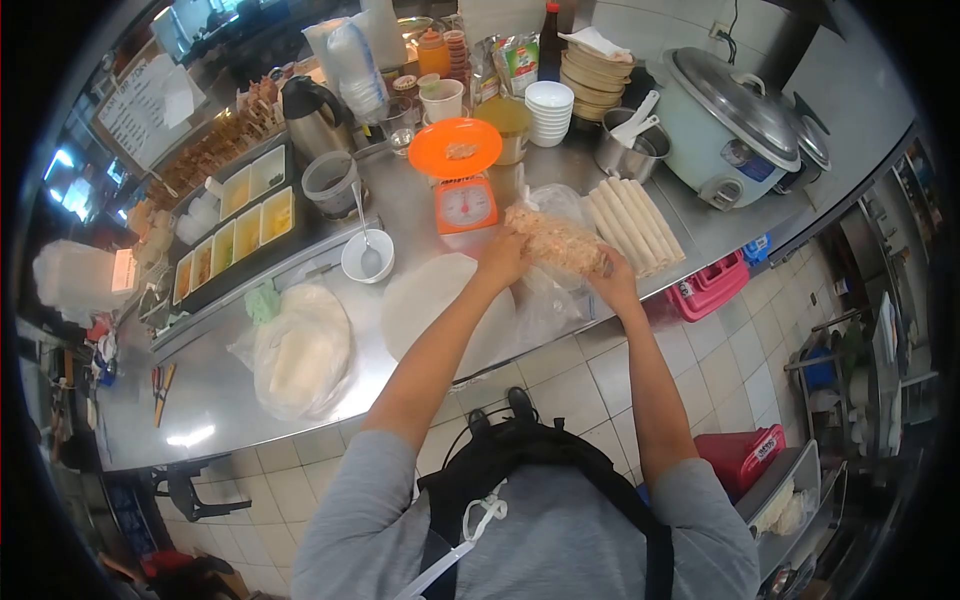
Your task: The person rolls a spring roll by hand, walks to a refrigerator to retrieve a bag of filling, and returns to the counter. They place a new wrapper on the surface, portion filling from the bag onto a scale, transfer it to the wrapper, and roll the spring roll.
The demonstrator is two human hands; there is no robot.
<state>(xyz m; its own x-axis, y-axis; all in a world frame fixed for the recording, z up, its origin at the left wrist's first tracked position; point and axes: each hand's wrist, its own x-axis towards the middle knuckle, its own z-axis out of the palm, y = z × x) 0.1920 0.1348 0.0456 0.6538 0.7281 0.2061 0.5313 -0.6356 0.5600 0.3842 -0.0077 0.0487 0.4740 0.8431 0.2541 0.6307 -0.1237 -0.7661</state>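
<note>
Between my two hands is a long lump of pinkish-orange minced filling, seemingly in clear plastic. My left hand grips its left end and my right hand its right end, with fingers curled around it. Clear plastic lies crumpled below. A thin round white wrapper is spread on the counter, partly behind my left forearm. Just behind stands an orange kitchen scale, its orange pan bearing a small portion of filling. Several pale rolls lie side by side at the right.
A bag of stacked wrappers and a white bowl with a spoon sit to the left. Behind them is a condiment tray. A large rice cooker, a pot and stacked white bowls stand at the back right.
</note>
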